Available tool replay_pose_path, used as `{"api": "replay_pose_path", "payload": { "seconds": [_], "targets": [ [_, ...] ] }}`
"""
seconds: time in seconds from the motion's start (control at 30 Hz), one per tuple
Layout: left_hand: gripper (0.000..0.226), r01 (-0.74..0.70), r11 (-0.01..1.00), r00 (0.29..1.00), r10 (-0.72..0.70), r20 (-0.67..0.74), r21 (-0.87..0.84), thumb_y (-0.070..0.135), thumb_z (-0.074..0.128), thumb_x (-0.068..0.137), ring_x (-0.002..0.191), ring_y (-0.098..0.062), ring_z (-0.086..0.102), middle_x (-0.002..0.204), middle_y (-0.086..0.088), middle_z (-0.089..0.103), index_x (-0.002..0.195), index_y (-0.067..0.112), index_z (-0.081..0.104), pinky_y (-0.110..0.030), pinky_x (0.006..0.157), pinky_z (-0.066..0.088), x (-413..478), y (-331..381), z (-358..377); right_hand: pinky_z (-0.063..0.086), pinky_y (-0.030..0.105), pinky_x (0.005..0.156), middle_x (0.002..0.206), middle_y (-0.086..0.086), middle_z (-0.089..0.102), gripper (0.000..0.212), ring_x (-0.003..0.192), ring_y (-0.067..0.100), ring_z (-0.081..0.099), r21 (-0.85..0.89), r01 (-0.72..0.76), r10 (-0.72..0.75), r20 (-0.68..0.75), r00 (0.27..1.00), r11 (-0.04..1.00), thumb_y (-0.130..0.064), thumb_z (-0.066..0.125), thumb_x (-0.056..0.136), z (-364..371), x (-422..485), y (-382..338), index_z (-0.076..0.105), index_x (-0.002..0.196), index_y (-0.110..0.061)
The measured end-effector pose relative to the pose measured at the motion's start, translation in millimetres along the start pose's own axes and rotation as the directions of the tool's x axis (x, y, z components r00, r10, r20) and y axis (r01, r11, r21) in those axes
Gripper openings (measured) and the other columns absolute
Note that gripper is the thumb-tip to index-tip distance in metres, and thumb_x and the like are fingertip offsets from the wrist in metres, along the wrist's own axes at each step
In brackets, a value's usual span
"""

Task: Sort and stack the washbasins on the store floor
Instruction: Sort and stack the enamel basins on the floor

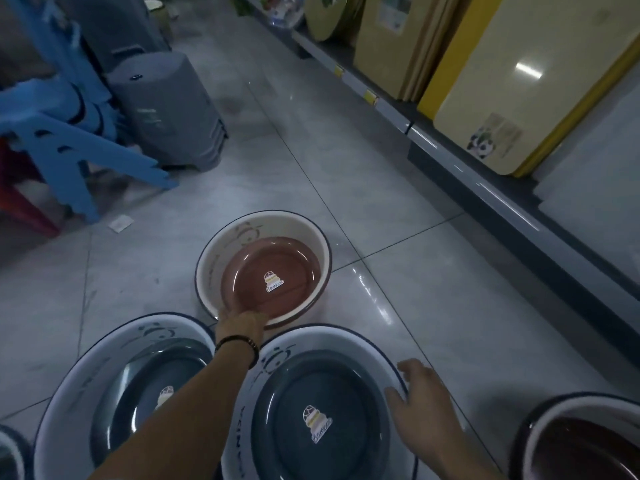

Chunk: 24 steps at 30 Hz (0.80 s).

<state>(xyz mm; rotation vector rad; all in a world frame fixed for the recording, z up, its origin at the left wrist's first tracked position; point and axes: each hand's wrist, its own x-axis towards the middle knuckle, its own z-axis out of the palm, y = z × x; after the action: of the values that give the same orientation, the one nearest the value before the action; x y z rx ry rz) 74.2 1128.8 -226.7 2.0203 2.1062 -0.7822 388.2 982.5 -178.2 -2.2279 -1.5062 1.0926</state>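
Observation:
A cream washbasin with a brown bottom [266, 268] sits on the floor ahead of me. My left hand [240, 323] grips its near rim, fingers curled over the edge. Closer to me lie two white basins with dark blue-grey bottoms, one at the left [114, 386] and one in the middle [318, 410]. My right hand [415, 396] rests with relaxed fingers on the right rim of the middle basin. A dark brown basin with a white rim [585, 441] shows at the lower right corner.
Blue plastic chairs [69, 133] and stacked grey stools [166, 105] stand at the left. A low shelf [485, 188] with yellow boards runs along the right. A scrap of paper [121, 223] lies on the tiled floor. Another basin's edge [10, 455] peeks in at the bottom left.

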Motion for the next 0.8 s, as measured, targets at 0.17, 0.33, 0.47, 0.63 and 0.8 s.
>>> {"api": "replay_pose_path", "payload": {
  "seconds": [0.17, 0.33, 0.47, 0.63, 0.8],
  "targets": [
    [0.046, 0.063, 0.998, 0.95, -0.063, -0.305, -0.009, 0.01, 0.046, 0.095, 0.105, -0.026, 0.068, 0.106, 0.006, 0.074, 0.126, 0.043, 0.057, -0.05, 0.105, 0.043, -14, 5, -29, 0.045, 0.024, 0.091, 0.123, -0.001, 0.064, 0.028, 0.109, 0.013, 0.061, 0.036, -0.001, 0.002, -0.017, 1.0, 0.999, -0.027, 0.064, 0.1, -19, -7, 7, 0.061, 0.127, -0.023],
    [0.062, -0.111, 0.993, 0.862, 0.078, -0.501, -0.036, 0.007, 0.065, 0.084, 0.087, -0.025, 0.07, 0.099, 0.004, 0.075, 0.123, 0.055, 0.059, -0.05, 0.086, 0.05, -44, 16, -84, 0.046, 0.027, 0.085, 0.106, -0.001, 0.074, 0.026, 0.097, 0.019, 0.068, 0.228, -0.074, 0.095, -0.084, 0.992, 0.971, -0.03, 0.072, 0.096, -83, -16, 5, 0.068, 0.119, -0.02],
    [0.047, -0.324, 0.935, 0.69, 0.337, -0.641, 0.142, 0.002, 0.082, 0.069, 0.081, -0.028, 0.066, 0.079, 0.005, 0.071, 0.095, 0.036, 0.063, -0.054, 0.083, 0.05, -87, 40, -132, 0.062, 0.051, 0.086, 0.104, 0.005, 0.073, 0.056, 0.094, 0.028, 0.073, 0.476, -0.078, 0.18, -0.172, 0.968, 0.876, -0.059, 0.072, 0.073, -146, -23, 24, 0.069, 0.115, -0.023],
    [0.038, -0.624, 0.668, 0.273, 0.672, -0.688, 0.405, 0.007, 0.076, 0.082, 0.091, -0.029, 0.064, 0.094, 0.005, 0.074, 0.107, 0.034, 0.068, -0.047, 0.093, 0.045, -152, 97, -208, 0.063, 0.05, 0.079, 0.113, 0.012, 0.069, 0.053, 0.098, 0.033, 0.073, 0.786, -0.022, 0.311, -0.218, 0.925, 0.617, -0.051, 0.073, 0.092, -247, -74, 57, 0.061, 0.126, -0.012],
    [0.025, -0.69, 0.331, -0.09, 0.843, -0.53, 0.644, 0.023, 0.073, 0.094, 0.115, -0.026, 0.061, 0.115, 0.005, 0.072, 0.114, 0.036, 0.07, -0.049, 0.117, 0.033, -216, 163, -279, 0.064, 0.053, 0.07, 0.093, 0.023, 0.077, 0.05, 0.077, 0.039, 0.075, 0.899, -0.012, 0.504, -0.235, 0.831, 0.438, -0.042, 0.082, 0.081, -326, -153, 121, 0.075, 0.111, -0.003]
  ]
}}
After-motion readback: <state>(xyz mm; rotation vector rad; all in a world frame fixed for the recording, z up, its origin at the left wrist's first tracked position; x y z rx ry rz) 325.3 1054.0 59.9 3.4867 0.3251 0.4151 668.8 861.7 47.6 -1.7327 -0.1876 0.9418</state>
